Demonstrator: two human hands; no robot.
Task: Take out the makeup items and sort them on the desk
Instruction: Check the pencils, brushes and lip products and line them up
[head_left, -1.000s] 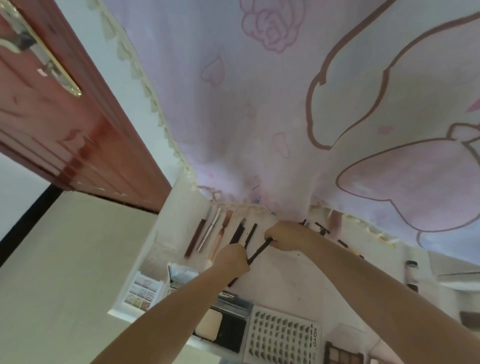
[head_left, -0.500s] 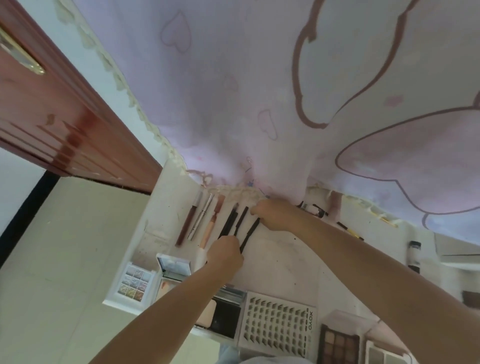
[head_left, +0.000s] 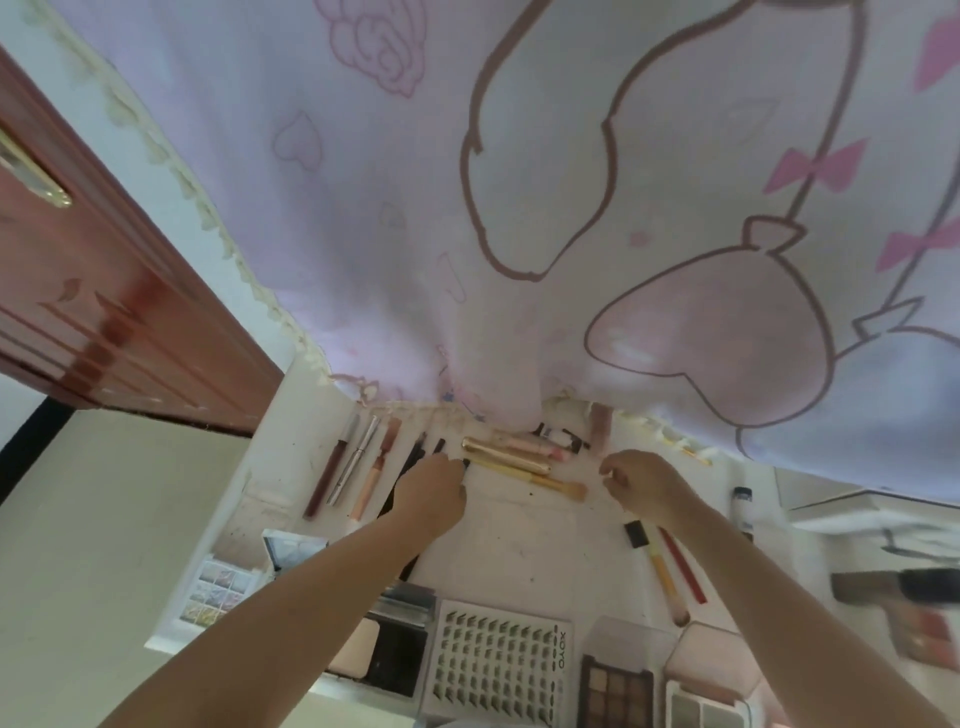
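A: Where are the makeup items found?

B: A row of slim sticks is laid on the white desk (head_left: 524, 540) near its far edge: a dark red tube (head_left: 326, 480), a silver pen (head_left: 353, 462), a peach-coloured pencil (head_left: 375, 470) and black pencils (head_left: 418, 452). To their right, a gold tube (head_left: 506, 457) and a yellow-handled brush (head_left: 540, 480) are set slantwise, and a pink tube (head_left: 530, 446) is seen just behind them.

A: And the hands?

B: The left hand (head_left: 431, 493) is placed at the black pencils, its fingers curled over them; whether one is actually pinched cannot be told. The right hand (head_left: 641, 486) is held just above the desk to the right of the brush, with fingers loosely curled and nothing gripped.

A: What is noted nearer the body?

B: A white tray of false lashes (head_left: 498, 670), a brown eyeshadow palette (head_left: 615, 696), a black compact with beige powder (head_left: 376, 654) and a small pastel palette (head_left: 215, 592) are lined along the near edge. An orange-tipped stick with a black cap (head_left: 657, 564) and a thin red pencil (head_left: 683, 566) are lying side by side by the right forearm.

A: And beyond?

B: A pale lilac curtain with pink cartoon prints (head_left: 519, 208) is hung over the far edge, and a reddish wooden door (head_left: 104, 322) is seen at the left.
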